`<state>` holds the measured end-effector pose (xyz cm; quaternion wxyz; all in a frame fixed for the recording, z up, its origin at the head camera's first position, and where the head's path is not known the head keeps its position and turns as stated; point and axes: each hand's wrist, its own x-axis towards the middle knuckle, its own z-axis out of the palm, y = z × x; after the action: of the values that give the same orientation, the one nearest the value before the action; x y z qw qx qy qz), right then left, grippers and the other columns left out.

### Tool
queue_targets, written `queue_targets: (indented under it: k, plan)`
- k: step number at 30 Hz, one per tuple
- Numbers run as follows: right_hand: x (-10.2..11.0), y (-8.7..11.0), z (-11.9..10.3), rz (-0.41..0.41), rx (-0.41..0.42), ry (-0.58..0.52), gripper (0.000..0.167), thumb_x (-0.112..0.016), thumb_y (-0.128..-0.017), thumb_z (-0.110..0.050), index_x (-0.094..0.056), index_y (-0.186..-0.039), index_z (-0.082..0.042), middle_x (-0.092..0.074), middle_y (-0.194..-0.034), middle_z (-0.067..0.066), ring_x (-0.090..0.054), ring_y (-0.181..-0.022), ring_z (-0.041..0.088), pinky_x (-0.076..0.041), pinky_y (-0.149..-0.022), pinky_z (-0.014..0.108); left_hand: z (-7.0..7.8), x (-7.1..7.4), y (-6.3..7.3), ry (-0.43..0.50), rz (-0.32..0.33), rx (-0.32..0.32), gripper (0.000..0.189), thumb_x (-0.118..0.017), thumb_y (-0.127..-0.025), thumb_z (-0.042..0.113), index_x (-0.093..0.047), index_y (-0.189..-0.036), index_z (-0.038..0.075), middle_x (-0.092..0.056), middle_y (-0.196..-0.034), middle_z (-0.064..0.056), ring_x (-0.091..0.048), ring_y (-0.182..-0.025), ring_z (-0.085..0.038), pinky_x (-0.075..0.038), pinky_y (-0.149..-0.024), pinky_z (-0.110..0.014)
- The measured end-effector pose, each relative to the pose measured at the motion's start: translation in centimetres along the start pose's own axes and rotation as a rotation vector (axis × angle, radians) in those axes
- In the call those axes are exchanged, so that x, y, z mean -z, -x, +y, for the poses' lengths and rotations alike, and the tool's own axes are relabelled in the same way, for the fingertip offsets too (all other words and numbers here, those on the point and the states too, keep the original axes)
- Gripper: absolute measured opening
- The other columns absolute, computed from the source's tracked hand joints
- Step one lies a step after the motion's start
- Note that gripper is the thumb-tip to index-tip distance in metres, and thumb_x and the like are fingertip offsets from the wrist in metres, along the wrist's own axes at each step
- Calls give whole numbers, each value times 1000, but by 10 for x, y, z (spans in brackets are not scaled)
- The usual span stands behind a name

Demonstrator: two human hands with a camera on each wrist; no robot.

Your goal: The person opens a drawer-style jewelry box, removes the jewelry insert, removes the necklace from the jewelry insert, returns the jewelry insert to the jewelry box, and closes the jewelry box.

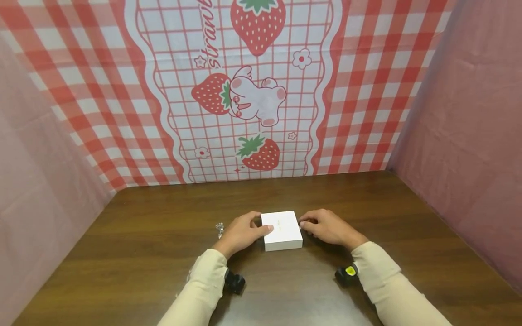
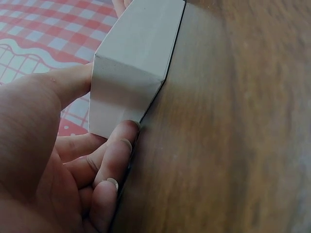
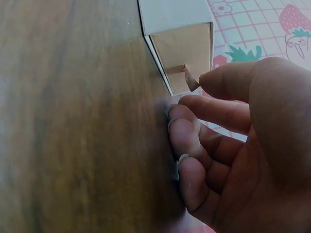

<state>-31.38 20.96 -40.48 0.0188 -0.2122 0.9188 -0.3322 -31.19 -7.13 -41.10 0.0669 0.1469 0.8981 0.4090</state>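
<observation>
A flat white drawer box lies on the table between the two hands. My left hand holds its left end, the thumb lying on the lid and the fingers against the side, as the left wrist view shows. At the opposite end is a beige drawer front with a small ribbon pull tab. My right hand has its fingers curled there, with the tab between thumb and index fingertip. Left of the left hand lies a small shiny silver piece, perhaps jewellery; its exact kind is unclear.
The brown wooden table reaches back to a red-and-white checked strawberry cloth. Pink cloth hangs at the left and right. Black devices are worn at the left wrist and right wrist.
</observation>
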Motion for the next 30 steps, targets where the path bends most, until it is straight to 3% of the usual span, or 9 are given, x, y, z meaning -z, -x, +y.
queue_targets:
  k: [30]
  plan:
    - [-1,-1,5,10,-22,-51,20,-66,-96,-18,-74,-110,-6,-63,-77,-1,-57,-66,13,-50,-61,32,-1,-2,-2,-46,9,2,72,-68,-87,60,-57,-140,12,-62,-88,0,-57,-73,-17,-45,-63,-35]
